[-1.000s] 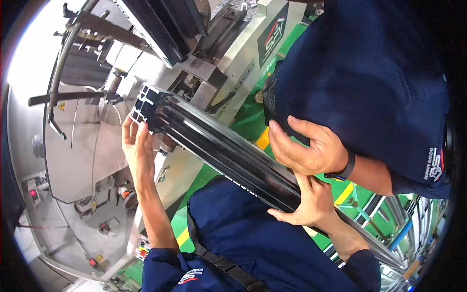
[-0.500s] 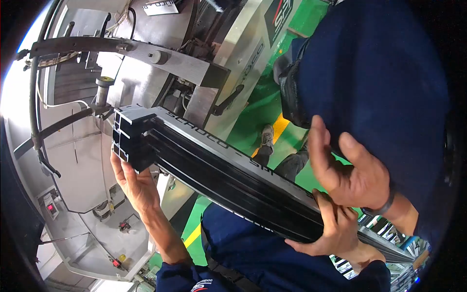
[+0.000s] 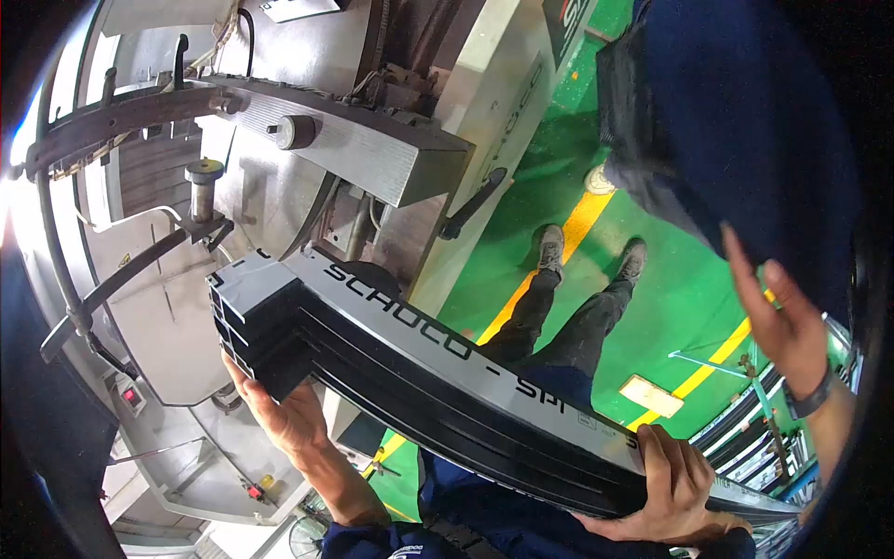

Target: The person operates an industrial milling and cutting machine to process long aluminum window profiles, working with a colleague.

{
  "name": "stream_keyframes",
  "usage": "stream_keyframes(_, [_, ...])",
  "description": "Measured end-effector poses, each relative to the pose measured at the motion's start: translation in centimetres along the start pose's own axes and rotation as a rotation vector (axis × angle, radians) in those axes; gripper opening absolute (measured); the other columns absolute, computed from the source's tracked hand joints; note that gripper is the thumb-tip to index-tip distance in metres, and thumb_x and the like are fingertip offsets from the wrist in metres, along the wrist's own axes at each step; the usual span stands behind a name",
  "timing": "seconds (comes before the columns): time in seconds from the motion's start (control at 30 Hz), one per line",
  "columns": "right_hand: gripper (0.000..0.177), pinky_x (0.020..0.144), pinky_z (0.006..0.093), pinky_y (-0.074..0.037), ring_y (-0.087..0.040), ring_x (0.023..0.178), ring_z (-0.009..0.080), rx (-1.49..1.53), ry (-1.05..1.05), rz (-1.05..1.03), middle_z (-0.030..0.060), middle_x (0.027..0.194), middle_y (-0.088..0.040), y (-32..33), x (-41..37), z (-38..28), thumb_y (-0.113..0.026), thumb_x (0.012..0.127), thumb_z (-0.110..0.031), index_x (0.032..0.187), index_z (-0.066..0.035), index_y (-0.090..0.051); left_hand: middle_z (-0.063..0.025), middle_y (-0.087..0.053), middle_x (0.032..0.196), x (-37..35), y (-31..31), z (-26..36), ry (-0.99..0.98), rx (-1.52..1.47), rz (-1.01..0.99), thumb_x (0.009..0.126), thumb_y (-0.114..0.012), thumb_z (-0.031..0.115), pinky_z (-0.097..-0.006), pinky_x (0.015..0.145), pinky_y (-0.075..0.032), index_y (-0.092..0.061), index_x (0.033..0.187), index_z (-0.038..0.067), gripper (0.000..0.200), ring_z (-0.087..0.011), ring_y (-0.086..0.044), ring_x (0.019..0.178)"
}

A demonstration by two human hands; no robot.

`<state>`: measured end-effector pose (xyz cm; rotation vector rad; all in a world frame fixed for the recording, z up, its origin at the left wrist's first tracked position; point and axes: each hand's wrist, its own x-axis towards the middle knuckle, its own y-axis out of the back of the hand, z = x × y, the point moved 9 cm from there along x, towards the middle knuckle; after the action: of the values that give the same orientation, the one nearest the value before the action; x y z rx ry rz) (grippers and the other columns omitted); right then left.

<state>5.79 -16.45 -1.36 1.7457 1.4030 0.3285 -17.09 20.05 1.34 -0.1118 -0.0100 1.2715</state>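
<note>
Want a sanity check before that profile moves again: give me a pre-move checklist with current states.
1. Left hand holding the machine-side end of the lettered profile: ok.
2. Right hand gripping it further along: ok, fingers over the lettered face, thumb on the black side.
3. Co-worker's hand off the profile: ok, open and apart from it.
4. Profile clear of the machine's metal beam: cannot tell; they look apart, but depth is uncertain.
5. Far end supported: cannot tell; it runs past the right hand toward the dark view edge.
</note>
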Motion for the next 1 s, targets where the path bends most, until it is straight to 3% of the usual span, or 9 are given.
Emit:
stream_keyframes(0.17, [0.097, 0.084, 0.0410, -0.056, -0.071, 0.095, 0.0354, 0.006, 0.012, -0.009, 0.0225, 0.115, -0.067, -0.7, -0.1, -0.1, -0.074, 0.073, -0.063, 0.134, 0.009, -0.052, -0.0144, -0.049, 0.150, -0.2, 1.7, 0.3, 0.030, 0.039, 0.030, 0.094, -0.073, 0.037, -0.0481, 0.115, -0.043, -0.031, 0.158, 0.011, 0.081, -0.0298, -0.053, 0.134])
stream_keyframes(0.37, [0.092, 0.082, 0.0404, -0.056, -0.071, 0.093, 0.0352, 0.001, 0.049, -0.005, 0.0224, 0.114, -0.068, -0.7, 0.3, -0.3, -0.070, 0.077, -0.062, 0.134, 0.009, -0.052, -0.0174, -0.055, 0.147, -0.1, 2.2, 1.1, 0.068, 0.023, -0.117, 0.092, -0.073, 0.047, -0.0458, 0.118, -0.038, -0.048, 0.147, 0.001, 0.077, -0.0304, -0.053, 0.135])
stream_keyframes(0.47, [0.090, 0.081, 0.0401, -0.057, -0.071, 0.093, 0.0350, 0.002, 0.055, 0.001, 0.0224, 0.113, -0.068, -0.4, 0.1, -0.1, -0.068, 0.080, -0.061, 0.134, 0.009, -0.052, -0.0173, -0.055, 0.146, 0.2, -0.7, 1.1, 0.130, -0.073, -0.317, 0.091, -0.072, 0.051, -0.0457, 0.119, -0.037, -0.048, 0.147, 0.000, 0.079, -0.0305, -0.054, 0.134])
stream_keyframes(0.6, [0.087, 0.079, 0.0397, -0.057, -0.072, 0.092, 0.0348, 0.011, 0.074, 0.012, 0.0223, 0.112, -0.069, -0.2, 0.2, 0.0, -0.066, 0.082, -0.060, 0.133, 0.009, -0.053, -0.0168, -0.057, 0.145, 0.2, -1.7, 1.1, 0.130, -0.021, -0.328, 0.089, -0.072, 0.054, -0.0458, 0.119, -0.038, -0.049, 0.146, 0.000, 0.082, -0.0306, -0.054, 0.134])
stream_keyframes(0.77, [0.083, 0.078, 0.0392, -0.058, -0.072, 0.091, 0.0346, 0.011, 0.100, 0.025, 0.0223, 0.111, -0.069, 0.0, 0.3, 0.2, -0.063, 0.086, -0.059, 0.133, 0.009, -0.053, -0.0181, -0.058, 0.143, 0.5, -2.5, 0.7, 0.167, -0.187, -0.336, 0.091, -0.073, 0.047, -0.0473, 0.117, -0.042, -0.052, 0.144, 0.001, 0.073, -0.0316, -0.057, 0.131])
stream_keyframes(1.0, [0.078, 0.075, 0.0385, -0.059, -0.073, 0.089, 0.0343, 0.019, 0.111, 0.028, 0.0222, 0.110, -0.070, 0.3, 0.6, 0.7, -0.059, 0.091, -0.057, 0.132, 0.009, -0.054, -0.0193, -0.060, 0.140, 0.5, -2.3, 1.6, 0.137, -0.136, -0.300, 0.091, -0.075, 0.039, -0.0481, 0.116, -0.043, -0.057, 0.139, -0.001, 0.064, -0.0317, -0.059, 0.129])
